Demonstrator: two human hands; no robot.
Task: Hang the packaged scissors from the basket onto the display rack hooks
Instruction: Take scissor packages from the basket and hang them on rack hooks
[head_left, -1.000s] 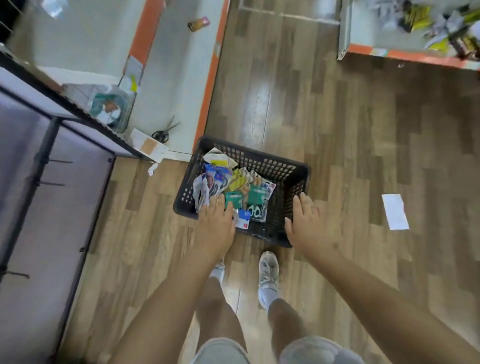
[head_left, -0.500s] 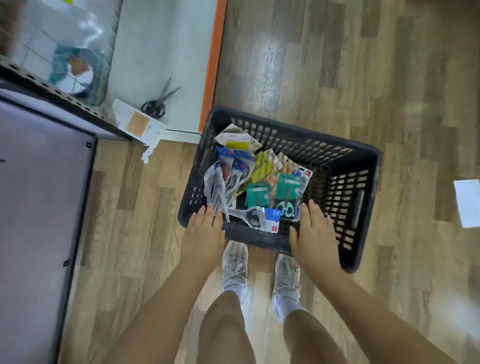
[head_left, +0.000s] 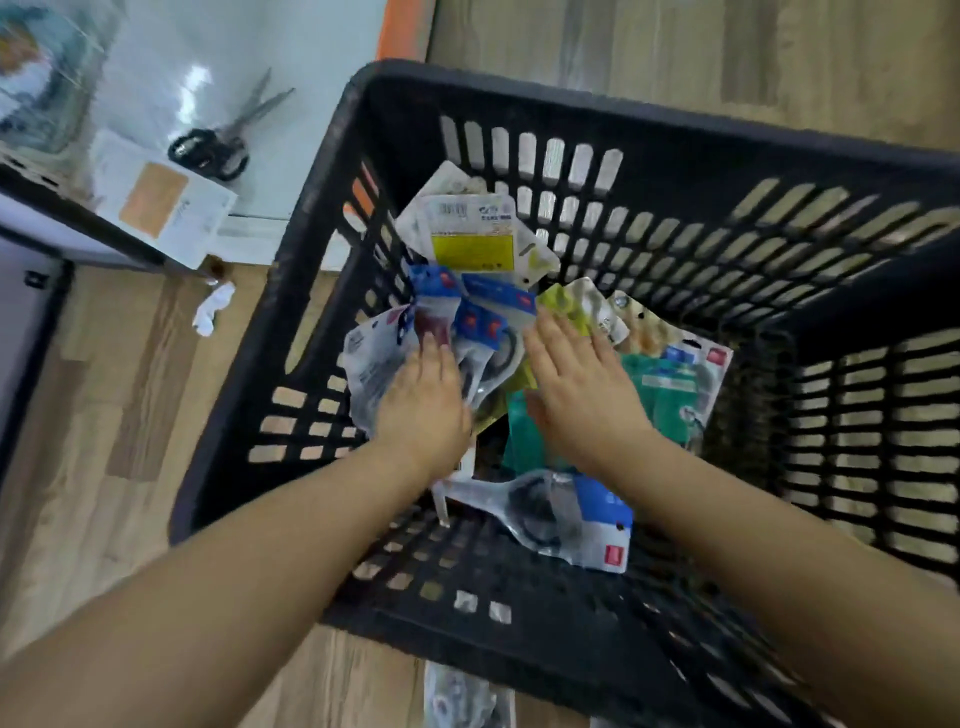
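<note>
Both hands reach into the black basket (head_left: 322, 218): the left hand (head_left: 421, 405) curls over blue-topped scissor packs (head_left: 467, 322) lying toward twelve o'clock, while the right hand (head_left: 582, 389) rests flat-fingered on neighbouring packs, gripping nothing.

We've leaned way closer now; both hands left the basket (head_left: 332, 171) rim and went inside: left hand (head_left: 421, 405) and right hand (head_left: 582, 395) flat on the packaged scissors (head_left: 483, 332).

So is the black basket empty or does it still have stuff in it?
Not empty. The black basket holds a pile of packaged scissors, and both hands reach into them.
</note>
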